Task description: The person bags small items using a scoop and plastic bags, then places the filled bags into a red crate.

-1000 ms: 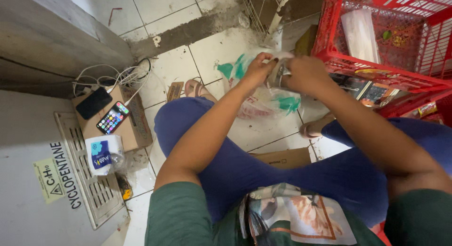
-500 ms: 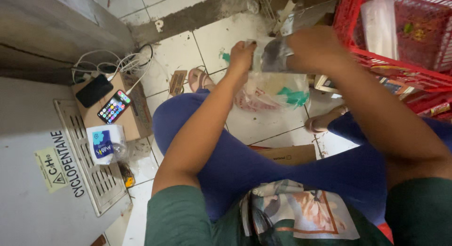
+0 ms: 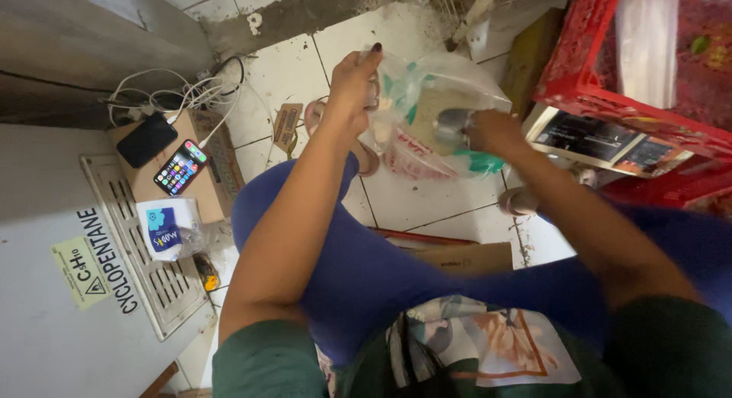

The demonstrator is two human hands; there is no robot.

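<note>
A white tiled floor (image 3: 427, 203) is seen from above, with a grey cabinet (image 3: 53, 322) along the left side and a red plastic crate (image 3: 602, 85) at the upper right. The legs in blue trousers (image 3: 366, 268) are spread apart, so that room is left between them for the work held out in front.

A clear plastic bag (image 3: 427, 116) with green and red print is held up above the floor, near the crate. Its mouth is kept open by the left hand (image 3: 354, 81), whose fingers are pinched on the bag's upper edge, apparently so that the inside can be reached. The right hand (image 3: 488, 131) is at the bag's right side, its fingers clenched around a small grey object (image 3: 451, 125); what that object is cannot be told.

On a cardboard box (image 3: 217, 169) beside the cabinet, two phones are laid flat near a tangle of white cables (image 3: 179, 93), probably for charging: a dark one (image 3: 146, 139) face down and one with a lit screen (image 3: 181, 167). A small white and blue packet (image 3: 164, 229) is set just below them.
</note>
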